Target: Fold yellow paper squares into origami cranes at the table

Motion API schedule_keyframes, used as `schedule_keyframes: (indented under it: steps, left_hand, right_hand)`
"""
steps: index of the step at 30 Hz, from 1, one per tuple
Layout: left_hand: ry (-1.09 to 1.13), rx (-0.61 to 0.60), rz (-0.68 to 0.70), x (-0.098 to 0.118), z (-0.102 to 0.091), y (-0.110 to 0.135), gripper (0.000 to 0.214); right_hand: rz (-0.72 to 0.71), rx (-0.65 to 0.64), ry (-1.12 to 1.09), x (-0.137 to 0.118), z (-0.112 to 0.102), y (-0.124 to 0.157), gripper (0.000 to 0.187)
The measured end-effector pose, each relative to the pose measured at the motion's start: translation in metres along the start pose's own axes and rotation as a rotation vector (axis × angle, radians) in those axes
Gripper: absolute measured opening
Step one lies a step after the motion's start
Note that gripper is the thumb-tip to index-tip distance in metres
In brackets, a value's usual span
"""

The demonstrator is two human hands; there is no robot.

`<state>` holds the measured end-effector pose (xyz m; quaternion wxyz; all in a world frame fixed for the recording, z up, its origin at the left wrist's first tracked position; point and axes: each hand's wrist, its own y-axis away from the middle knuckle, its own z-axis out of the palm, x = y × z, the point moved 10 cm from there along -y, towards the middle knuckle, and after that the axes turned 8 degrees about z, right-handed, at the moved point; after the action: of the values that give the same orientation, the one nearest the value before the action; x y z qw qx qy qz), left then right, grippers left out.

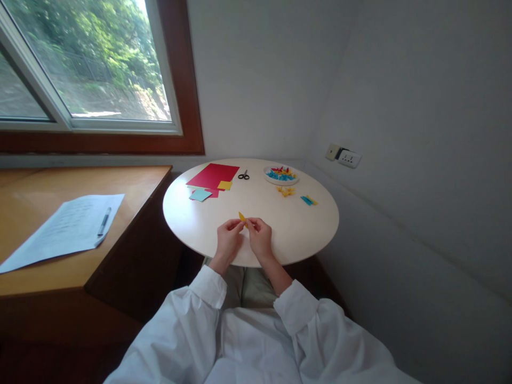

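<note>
Between my two hands, just above the near part of the round table [188,221], is a small yellow folded paper piece [242,216] with a pointed tip. My left hand [230,240] pinches it from the left, and my right hand [260,237] pinches it from the right. The fingers partly cover its lower end. Beyond my right hand lies a loose group of small yellow folded pieces [285,191]. Farther right are narrow blue strips [307,200] with a bit of yellow beside them.
A white plate [281,183] holds red, yellow and blue folded pieces. Black-handled scissors [244,175] lie near a large red sheet [216,175], a yellow square [224,185] and a light blue square [200,194]. At left, a wooden desk [148,178] bears written paper [64,224] and a pen [104,221].
</note>
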<state>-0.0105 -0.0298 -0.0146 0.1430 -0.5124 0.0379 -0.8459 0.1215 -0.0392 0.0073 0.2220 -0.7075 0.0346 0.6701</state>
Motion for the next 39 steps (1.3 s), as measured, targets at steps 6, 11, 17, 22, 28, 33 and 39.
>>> schedule_keyframes:
  steps: [6,11,17,22,28,33,39]
  left_hand:
    - [0.035,-0.018,-0.045,-0.005,0.001,0.000,0.026]
    - [0.006,-0.028,-0.045,-0.007,0.001,0.000,0.024]
    - [-0.068,-0.021,0.019,-0.002,-0.002,-0.002,0.021]
    - [-0.155,0.001,0.113,0.008,-0.005,-0.004,0.016]
    - [-0.196,0.012,0.164,0.011,-0.007,-0.005,0.014]
    - [-0.205,0.012,0.179,0.012,-0.008,-0.005,0.013]
    - [-0.213,0.013,0.174,0.012,-0.008,-0.005,0.015]
  right_hand:
    - [-0.012,0.004,-0.010,-0.003,-0.001,0.001,0.017]
    - [-0.003,-0.004,-0.024,0.000,0.000,0.000,0.017]
    - [0.002,0.003,0.010,-0.001,0.000,0.000,0.019]
    - [0.037,-0.006,0.038,0.000,0.002,0.001,0.019]
    - [0.041,-0.066,-0.050,0.002,0.009,0.000,0.014]
    - [0.040,-0.059,-0.043,0.001,0.008,-0.001,0.014]
    - [0.021,-0.028,0.002,-0.001,0.005,0.000,0.016]
